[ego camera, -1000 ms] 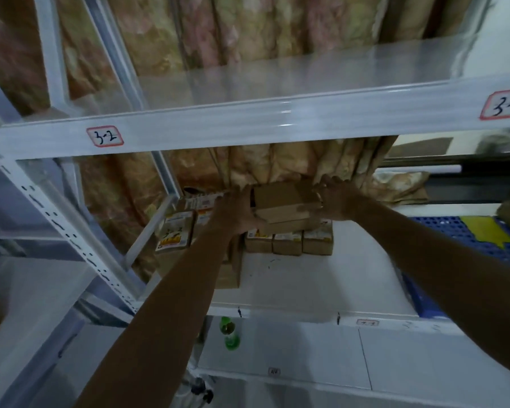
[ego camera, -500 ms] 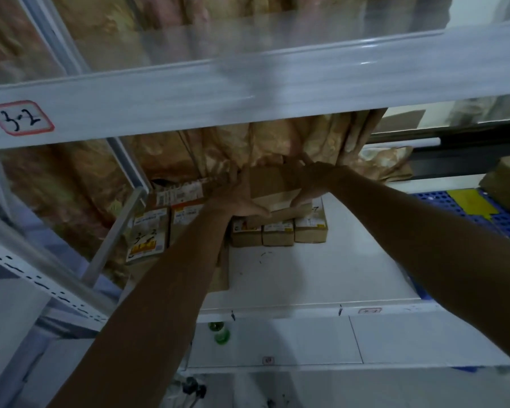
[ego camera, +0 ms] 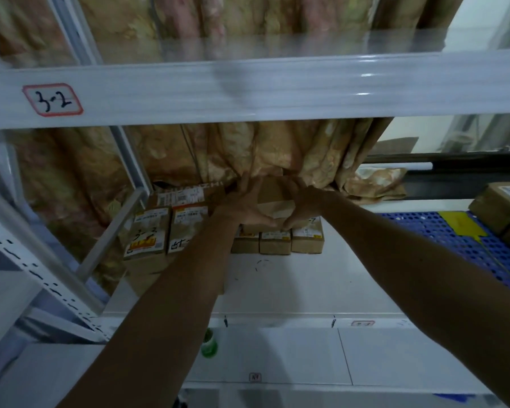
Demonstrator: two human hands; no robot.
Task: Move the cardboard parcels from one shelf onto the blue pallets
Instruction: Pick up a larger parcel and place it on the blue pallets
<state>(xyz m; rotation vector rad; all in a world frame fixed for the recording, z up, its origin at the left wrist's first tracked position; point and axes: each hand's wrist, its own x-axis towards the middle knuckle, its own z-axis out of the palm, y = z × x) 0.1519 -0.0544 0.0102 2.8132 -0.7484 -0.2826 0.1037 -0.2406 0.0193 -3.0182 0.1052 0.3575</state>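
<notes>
My fingers (ego camera: 249, 187) are wrapping around a small cardboard parcel (ego camera: 273, 201) at the back of the white shelf (ego camera: 292, 287). My left hand (ego camera: 242, 206) is clasping its left side, with the thumb curling under the front edge, and my right hand (ego camera: 302, 203) is pressing in from the right, so both hands are gripping the same parcel between them. The parcel is sitting tilted on top of a row of three small boxes (ego camera: 276, 241) that are standing side by side against the patterned curtain (ego camera: 248, 151); whether it is lifting clear of them I cannot tell, since my hands are covering its lower edge. Just to the left of my left wrist, taller labelled cartons (ego camera: 167, 231) are standing upright on the same shelf, touching one another. To the far right, a blue pallet (ego camera: 442, 231) with a perforated top is carrying a yellow sheet (ego camera: 461, 225) and more parcels (ego camera: 501, 201) at the picture's edge. Above my hands, the upper shelf beam (ego camera: 277, 89) is showing a red-bordered label (ego camera: 52, 99) reading 3-2.
</notes>
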